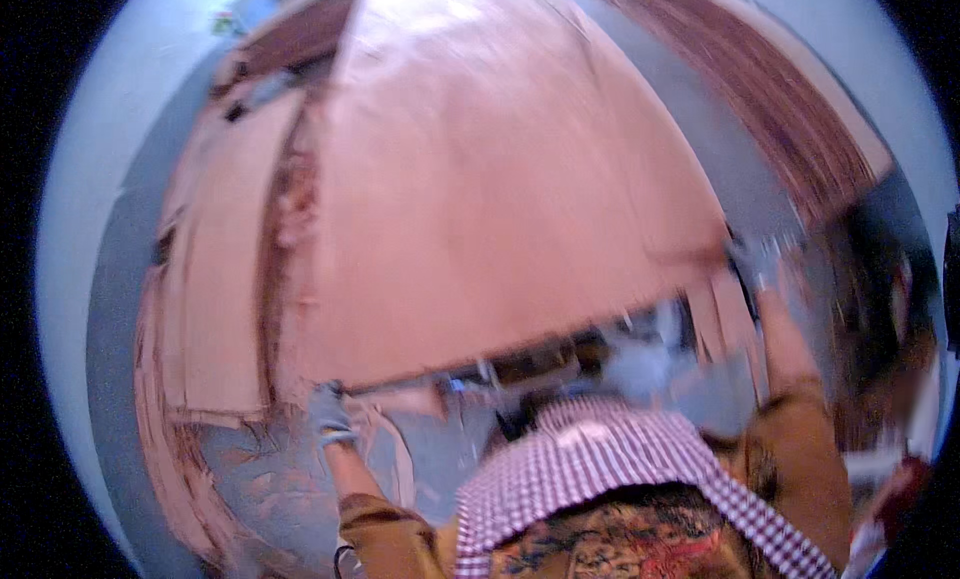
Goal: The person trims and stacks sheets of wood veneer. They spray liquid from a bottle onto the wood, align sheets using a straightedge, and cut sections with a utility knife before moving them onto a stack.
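Observation:
A wide, thin sheet of pinkish-tan wood veneer stretches away in front of me, its near edge slanting up to the right. At its near left corner, my left hand, in a grey-blue glove, is closed on the edge. My right hand is at the near right corner, closed at the sheet's edge; motion smears its fingers, and part of them is hidden. Both arms reach outward, with brown sleeves. A purple-and-white checked apron covers my front.
Another stack of veneer sheets lies along the left, with ragged pieces beside it. Veneer scraps litter the grey floor. Long reddish-brown stacked sheets run along the far right. Below the near edge are dark, blurred machine-like parts.

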`<control>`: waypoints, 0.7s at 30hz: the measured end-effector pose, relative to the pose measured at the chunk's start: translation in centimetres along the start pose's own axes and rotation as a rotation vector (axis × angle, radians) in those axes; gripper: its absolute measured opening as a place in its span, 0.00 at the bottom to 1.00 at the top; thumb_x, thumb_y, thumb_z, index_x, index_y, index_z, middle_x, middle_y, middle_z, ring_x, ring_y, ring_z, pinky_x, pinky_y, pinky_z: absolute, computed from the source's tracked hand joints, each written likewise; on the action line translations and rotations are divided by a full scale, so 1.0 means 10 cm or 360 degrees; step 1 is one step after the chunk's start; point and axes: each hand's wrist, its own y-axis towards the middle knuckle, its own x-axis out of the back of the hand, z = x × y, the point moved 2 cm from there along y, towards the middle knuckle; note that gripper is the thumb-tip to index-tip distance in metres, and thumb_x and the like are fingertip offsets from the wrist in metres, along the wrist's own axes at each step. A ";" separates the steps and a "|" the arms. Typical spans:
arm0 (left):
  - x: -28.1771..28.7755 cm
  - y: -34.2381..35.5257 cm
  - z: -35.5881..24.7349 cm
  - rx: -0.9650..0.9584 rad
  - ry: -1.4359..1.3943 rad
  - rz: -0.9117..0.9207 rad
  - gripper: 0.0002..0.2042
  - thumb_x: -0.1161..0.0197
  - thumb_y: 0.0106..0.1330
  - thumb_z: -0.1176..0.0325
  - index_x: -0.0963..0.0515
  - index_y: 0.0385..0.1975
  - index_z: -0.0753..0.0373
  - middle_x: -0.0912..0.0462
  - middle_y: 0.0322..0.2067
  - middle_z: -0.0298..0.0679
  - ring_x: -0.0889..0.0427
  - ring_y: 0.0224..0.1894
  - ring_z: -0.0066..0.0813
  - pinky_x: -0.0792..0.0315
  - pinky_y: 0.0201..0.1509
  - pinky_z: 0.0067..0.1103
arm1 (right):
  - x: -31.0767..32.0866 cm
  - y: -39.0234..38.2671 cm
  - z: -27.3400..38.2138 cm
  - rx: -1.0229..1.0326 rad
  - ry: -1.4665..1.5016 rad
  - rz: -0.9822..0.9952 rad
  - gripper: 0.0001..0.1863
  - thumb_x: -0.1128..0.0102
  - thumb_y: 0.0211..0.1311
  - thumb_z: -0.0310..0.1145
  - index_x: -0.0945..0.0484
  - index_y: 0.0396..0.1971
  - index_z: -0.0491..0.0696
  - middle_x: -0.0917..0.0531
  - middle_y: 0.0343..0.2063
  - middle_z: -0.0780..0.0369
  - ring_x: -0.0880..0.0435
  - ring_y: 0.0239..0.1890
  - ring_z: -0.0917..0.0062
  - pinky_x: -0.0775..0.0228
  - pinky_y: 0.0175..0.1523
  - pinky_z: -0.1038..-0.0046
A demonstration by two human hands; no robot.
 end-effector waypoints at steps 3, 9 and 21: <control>-0.06 -0.06 -0.04 -0.0204 0.0414 0.0174 0.04 0.43 0.57 0.71 0.24 0.26 0.64 0.23 0.26 0.34 0.26 0.29 0.22 0.29 0.37 0.22 | -0.26 0.02 -0.23 -0.0135 0.0117 0.0144 0.25 0.50 0.56 0.53 0.22 0.44 0.50 0.19 0.36 0.55 0.22 0.38 0.61 0.36 0.47 0.60; -0.32 -0.17 -0.48 0.0381 -0.0236 0.0048 0.02 0.39 0.57 0.73 0.23 0.25 0.63 0.22 0.27 0.34 0.24 0.28 0.23 0.28 0.32 0.18 | -0.53 -0.10 -0.56 -0.0679 0.1224 0.0348 0.21 0.40 0.55 0.42 0.23 0.43 0.41 0.19 0.29 0.63 0.24 0.29 0.79 0.30 0.36 0.76; -0.23 -0.15 -0.27 0.0303 0.0044 0.0074 0.06 0.47 0.63 0.66 0.25 0.29 0.60 0.29 0.25 0.30 0.32 0.29 0.22 0.34 0.32 0.20 | -0.56 -0.08 -0.42 -0.0409 0.0897 0.0336 0.25 0.45 0.56 0.45 0.26 0.47 0.42 0.18 0.37 0.57 0.22 0.34 0.74 0.31 0.42 0.72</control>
